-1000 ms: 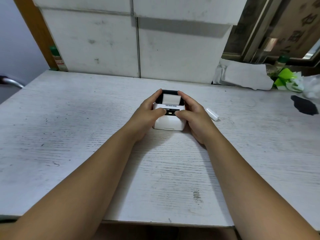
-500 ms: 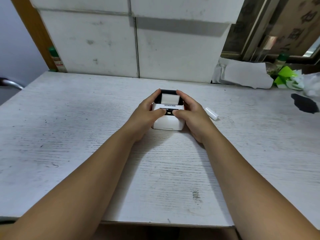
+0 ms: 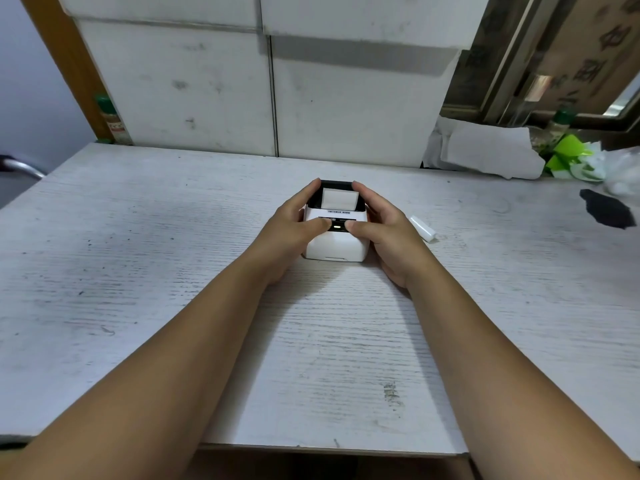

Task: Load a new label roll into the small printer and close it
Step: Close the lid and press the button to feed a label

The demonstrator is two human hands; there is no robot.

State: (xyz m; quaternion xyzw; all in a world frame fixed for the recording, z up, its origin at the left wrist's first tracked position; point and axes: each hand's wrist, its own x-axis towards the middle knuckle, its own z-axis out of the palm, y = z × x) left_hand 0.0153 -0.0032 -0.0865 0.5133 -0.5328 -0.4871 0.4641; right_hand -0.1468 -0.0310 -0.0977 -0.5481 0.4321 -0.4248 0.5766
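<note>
A small white printer [image 3: 335, 244] stands in the middle of the white wooden table [image 3: 173, 271]. White label paper [image 3: 338, 199] shows in its black rear part. My left hand [image 3: 291, 229] grips the printer's left side, thumb on the dark top panel. My right hand [image 3: 384, 230] grips the right side, thumb on the same panel beside a lit indicator [image 3: 337, 226]. Whether the lid is fully shut I cannot tell.
A small white cylinder [image 3: 421, 229] lies just right of my right hand. White boxes [image 3: 270, 91] stand along the back edge. Crumpled paper [image 3: 491, 152], green scraps [image 3: 566, 155] and a black piece [image 3: 606, 213] lie at the far right.
</note>
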